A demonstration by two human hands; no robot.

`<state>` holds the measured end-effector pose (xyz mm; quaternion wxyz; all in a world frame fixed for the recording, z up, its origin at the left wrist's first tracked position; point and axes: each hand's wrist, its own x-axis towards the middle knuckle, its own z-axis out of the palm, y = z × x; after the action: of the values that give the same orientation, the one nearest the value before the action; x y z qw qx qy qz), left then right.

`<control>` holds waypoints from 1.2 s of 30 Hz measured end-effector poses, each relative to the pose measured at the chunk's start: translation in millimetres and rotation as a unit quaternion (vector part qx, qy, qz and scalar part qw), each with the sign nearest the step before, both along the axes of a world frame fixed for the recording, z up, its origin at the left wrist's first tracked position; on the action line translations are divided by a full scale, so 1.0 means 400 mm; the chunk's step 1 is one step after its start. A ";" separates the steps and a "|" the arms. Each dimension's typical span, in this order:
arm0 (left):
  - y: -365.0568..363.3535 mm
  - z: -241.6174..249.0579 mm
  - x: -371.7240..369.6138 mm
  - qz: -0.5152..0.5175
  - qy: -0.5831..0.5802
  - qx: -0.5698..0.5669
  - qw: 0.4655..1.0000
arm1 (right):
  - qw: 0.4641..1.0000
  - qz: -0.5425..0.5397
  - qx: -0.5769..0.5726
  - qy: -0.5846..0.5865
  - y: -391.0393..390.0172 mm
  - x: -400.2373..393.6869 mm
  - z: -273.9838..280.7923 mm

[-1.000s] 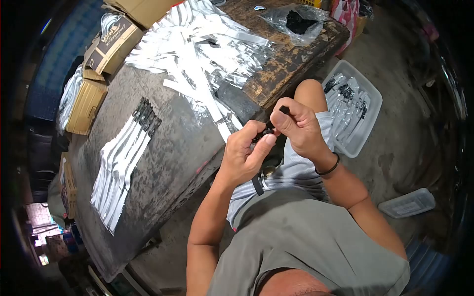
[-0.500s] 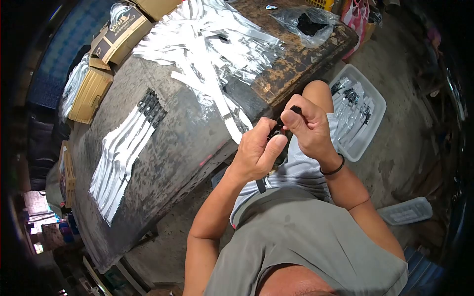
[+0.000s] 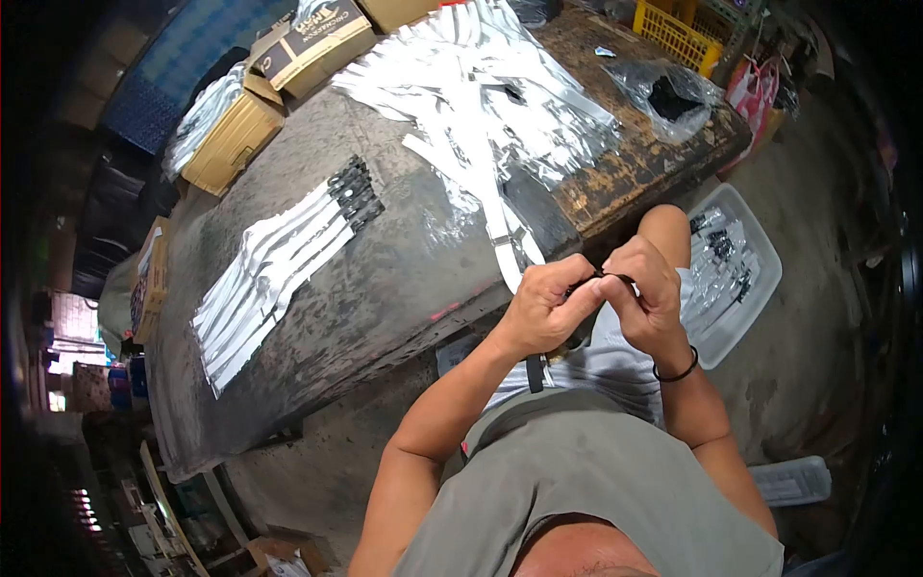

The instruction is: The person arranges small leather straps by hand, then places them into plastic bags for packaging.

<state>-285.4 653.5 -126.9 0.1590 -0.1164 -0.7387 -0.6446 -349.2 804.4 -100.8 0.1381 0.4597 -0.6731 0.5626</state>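
Above my lap, my left hand and my right hand meet thumb to thumb, each closed on a narrow black strap. A dark stretch of it shows between the fingertips, and one end hangs below my left hand. The rest is hidden by my fingers. Just beyond my left hand, a white strap with a metal buckle trails off the table edge. It comes from a big heap of white straps. Further left lies a neat row of white straps with black ends.
The dark worn table fills the left and middle. Cardboard boxes stand along its far side. A clear plastic bag with something black sits at the right corner. On the floor at right is a translucent tub holding bagged parts.
My hands have drawn together so the thumbs meet, and the right hand has turned inward. The camera view has shifted, moving the table and straps within the frame.
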 end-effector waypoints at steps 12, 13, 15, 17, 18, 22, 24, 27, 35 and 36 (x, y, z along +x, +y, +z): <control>0.004 0.042 0.025 0.018 0.007 -0.067 0.998 | 1.000 0.002 0.011 0.016 0.019 0.011 0.015; -0.002 0.039 0.016 0.028 -0.011 -0.080 0.996 | 0.998 -0.019 0.036 0.047 0.019 0.002 0.019; -0.005 0.018 -0.001 0.047 -0.053 -0.101 0.992 | 0.997 -0.050 0.049 -0.004 0.012 -0.015 -0.004; 0.002 0.004 -0.017 0.064 -0.074 -0.100 0.990 | 0.972 -0.053 0.012 -0.228 0.003 -0.030 -0.049; 0.009 0.016 -0.017 0.100 -0.016 -0.130 0.986 | 0.956 -0.037 -0.030 -0.289 -0.001 -0.034 -0.059; 0.015 0.017 -0.016 0.177 0.101 -0.256 0.945 | 0.923 0.003 -0.114 -0.369 -0.012 -0.048 -0.056; 0.014 0.032 -0.016 0.192 0.130 -0.283 0.931 | 0.918 0.023 -0.128 -0.375 -0.013 -0.049 -0.051; -0.009 0.027 -0.026 0.186 0.175 -0.305 0.917 | 0.905 0.066 -0.125 -0.401 -0.013 -0.044 -0.047; -0.036 0.039 -0.025 0.135 0.211 -0.345 0.904 | 0.942 0.054 0.027 -0.331 0.026 -0.040 -0.058; -0.033 0.037 -0.021 0.126 0.210 -0.345 0.906 | 0.925 0.094 0.057 -0.364 0.041 -0.062 -0.042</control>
<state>-293.7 640.2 -112.3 0.3404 -0.2029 -0.8727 -0.2851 -374.0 821.0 -117.5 -0.1966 0.2912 -0.6618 0.6622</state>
